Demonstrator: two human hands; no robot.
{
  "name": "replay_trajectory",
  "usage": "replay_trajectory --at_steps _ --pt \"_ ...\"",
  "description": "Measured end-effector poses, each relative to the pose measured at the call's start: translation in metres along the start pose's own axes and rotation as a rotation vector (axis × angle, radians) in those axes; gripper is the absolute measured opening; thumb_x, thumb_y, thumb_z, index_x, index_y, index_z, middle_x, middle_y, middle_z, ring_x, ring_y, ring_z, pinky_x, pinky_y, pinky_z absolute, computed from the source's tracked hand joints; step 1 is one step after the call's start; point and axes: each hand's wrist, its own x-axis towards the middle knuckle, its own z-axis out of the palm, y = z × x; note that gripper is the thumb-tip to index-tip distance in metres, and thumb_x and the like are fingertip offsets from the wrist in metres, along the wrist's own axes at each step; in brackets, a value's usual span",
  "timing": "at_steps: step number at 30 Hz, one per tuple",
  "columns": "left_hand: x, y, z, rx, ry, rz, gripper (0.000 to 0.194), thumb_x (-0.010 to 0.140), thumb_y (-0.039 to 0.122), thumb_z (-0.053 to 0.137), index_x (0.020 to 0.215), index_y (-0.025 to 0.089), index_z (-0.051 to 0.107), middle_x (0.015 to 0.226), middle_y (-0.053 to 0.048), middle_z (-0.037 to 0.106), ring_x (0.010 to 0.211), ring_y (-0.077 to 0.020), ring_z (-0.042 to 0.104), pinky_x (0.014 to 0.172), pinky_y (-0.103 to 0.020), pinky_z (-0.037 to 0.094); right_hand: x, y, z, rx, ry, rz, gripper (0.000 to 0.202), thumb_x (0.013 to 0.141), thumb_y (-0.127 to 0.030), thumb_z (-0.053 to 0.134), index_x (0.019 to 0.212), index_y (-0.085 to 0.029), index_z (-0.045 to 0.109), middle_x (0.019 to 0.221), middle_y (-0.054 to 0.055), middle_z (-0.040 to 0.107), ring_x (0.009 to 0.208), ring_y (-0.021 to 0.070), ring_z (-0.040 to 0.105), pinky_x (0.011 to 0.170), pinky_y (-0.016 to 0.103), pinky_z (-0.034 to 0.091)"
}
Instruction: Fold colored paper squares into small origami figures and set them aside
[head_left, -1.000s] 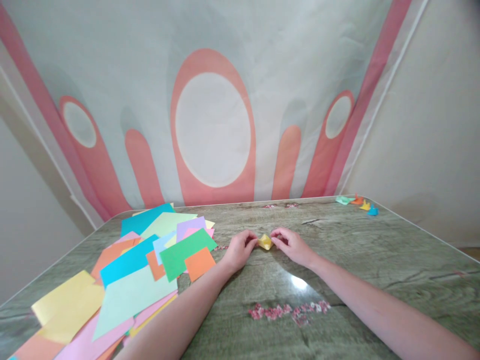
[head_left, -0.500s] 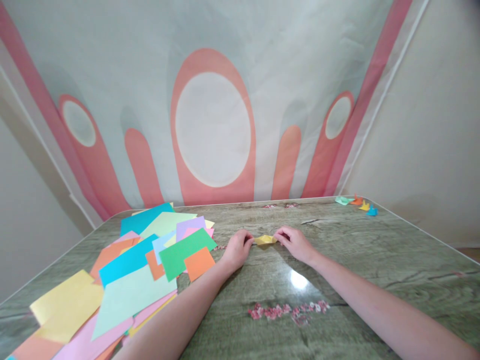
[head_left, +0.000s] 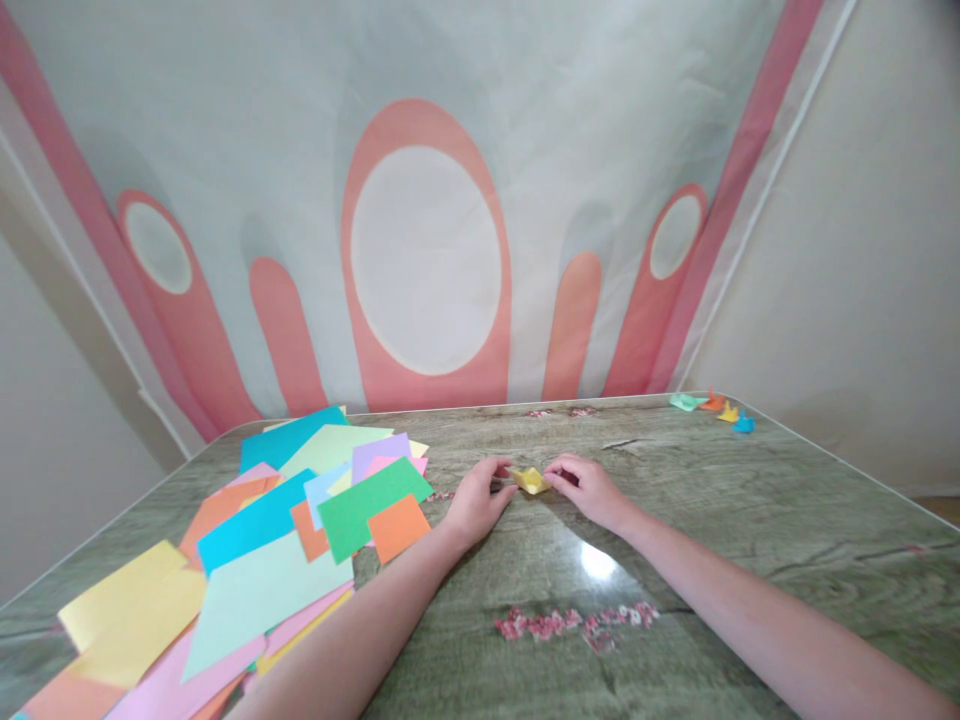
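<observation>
A small folded yellow paper piece is held between both hands just above the grey-green table. My left hand pinches its left end with thumb and fingers. My right hand pinches its right end. Both forearms reach in from the bottom of the view. The piece looks like a small open boat shape with its folds spread.
A loose pile of coloured paper sheets covers the table's left side. Several small folded paper figures sit at the far right corner. Pink printed marks lie on the table in front of me. A patterned backdrop hangs behind.
The yellow piece was stretched flat and long half a second ago; now it is pushed back together into a wider, opened shape. Both hands stayed in nearly the same place.
</observation>
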Motion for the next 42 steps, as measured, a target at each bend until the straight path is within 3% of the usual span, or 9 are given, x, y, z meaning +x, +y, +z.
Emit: replay_trajectory --at_steps 7,15,21,31,39,42 --pt "-0.003 0.017 -0.006 0.227 -0.021 0.255 0.019 0.075 0.026 0.063 0.094 0.023 0.060 0.109 -0.006 0.050 0.106 -0.0222 0.045 0.094 -0.039 0.036 0.000 -0.002 0.000 0.021 -0.037 -0.021 0.023 0.087 -0.034 0.048 0.081 -0.018 0.064 0.074 0.003 0.059 0.068 0.0142 0.052 0.064 0.026 0.039" --pt "-0.006 0.026 -0.009 0.407 -0.108 0.335 0.016 0.080 0.033 0.057 0.092 0.024 0.062 0.114 -0.006 0.049 0.118 -0.0259 0.033 0.097 -0.044 0.031 -0.002 -0.007 0.000 0.047 -0.083 -0.069 0.022 0.087 -0.033 0.048 0.081 -0.018 0.064 0.074 0.002 0.059 0.068 0.0137 0.053 0.066 0.026 0.040" --pt "-0.007 0.033 -0.009 0.470 -0.158 0.385 0.026 0.076 0.042 0.060 0.095 0.024 0.061 0.119 -0.007 0.047 0.121 -0.0279 0.030 0.100 -0.047 0.026 -0.002 -0.008 0.000 0.075 -0.100 -0.074 0.022 0.087 -0.033 0.049 0.080 -0.018 0.063 0.071 0.002 0.057 0.068 0.0138 0.053 0.066 0.026 0.041" --pt "-0.006 0.027 -0.006 0.446 -0.145 0.362 0.013 0.081 0.034 0.056 0.083 0.023 0.063 0.112 -0.005 0.052 0.120 -0.0261 0.032 0.098 -0.045 0.029 -0.001 -0.008 0.001 0.081 -0.118 -0.060 0.022 0.087 -0.033 0.049 0.079 -0.018 0.064 0.068 0.001 0.056 0.065 0.0134 0.053 0.065 0.026 0.041" --pt "-0.005 0.028 -0.009 0.344 -0.092 0.350 0.037 0.077 0.043 0.060 0.105 0.019 0.052 0.107 -0.008 0.053 0.107 -0.0233 0.044 0.091 -0.040 0.037 0.000 -0.006 -0.001 0.072 -0.090 -0.051 0.019 0.085 -0.033 0.052 0.079 -0.018 0.064 0.073 0.002 0.059 0.069 0.0138 0.053 0.066 0.026 0.041" --pt "-0.005 0.028 -0.009 0.343 -0.050 0.291 0.033 0.083 0.041 0.052 0.106 0.019 0.050 0.106 -0.008 0.052 0.104 -0.0219 0.045 0.089 -0.038 0.038 0.001 -0.006 -0.003 0.043 -0.111 -0.061 0.020 0.085 -0.033 0.052 0.078 -0.018 0.063 0.072 0.002 0.058 0.068 0.0139 0.053 0.065 0.026 0.042"
